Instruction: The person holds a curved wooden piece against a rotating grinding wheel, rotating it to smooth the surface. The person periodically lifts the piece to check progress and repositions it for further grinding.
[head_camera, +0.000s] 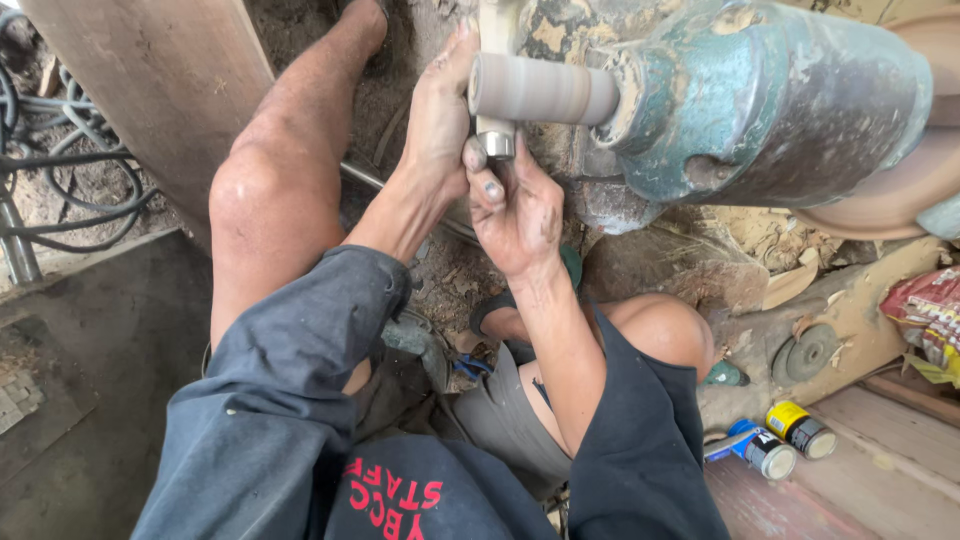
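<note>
Both hands, left hand (437, 120) and right hand (515, 205), are gripping a pale wooden piece (495, 75) and pressing it against the sanding drum (543, 90) of a green machine (770, 100).

At four o'clock, two small cans lie side by side on wooden boards: a blue-labelled can (762, 448) and a yellow-labelled can (800, 428). At three o'clock, a crumpled red-and-yellow bag (932, 312) sits at the frame's edge.

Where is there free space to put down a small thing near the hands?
The dark flat floor left of the left knee is bare. The plank right of the two cans is also free. Around both hands at the sanding drum it is crowded: green motor, legs, wood scraps.
</note>
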